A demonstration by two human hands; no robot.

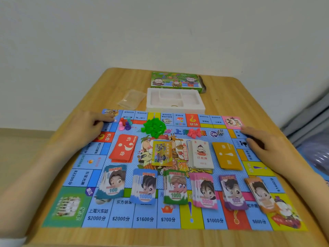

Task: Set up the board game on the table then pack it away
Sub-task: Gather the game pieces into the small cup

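The colourful game board [99, 177] lies flat on the wooden table [231, 97]. On it stand several stacks of paper money [175, 189] along the near side. Farther back are red cards [122, 148], a yellow card stack [162, 154], white deed cards [202, 154] and orange cards [227, 155]. Green houses [154, 126], red hotels [195, 132], pawns [125, 123] and a die [220, 132] sit near the far edge. My left hand [92, 123] rests on the board's far left corner. My right hand [258, 138] rests on its far right edge. Neither holds a piece.
Behind the board sit the white plastic insert tray [175, 100], the green game box [176, 82] and a clear plastic bag [131, 98]. A white wall stands behind the table. Grey-blue fabric [313, 139] lies off the table's right side.
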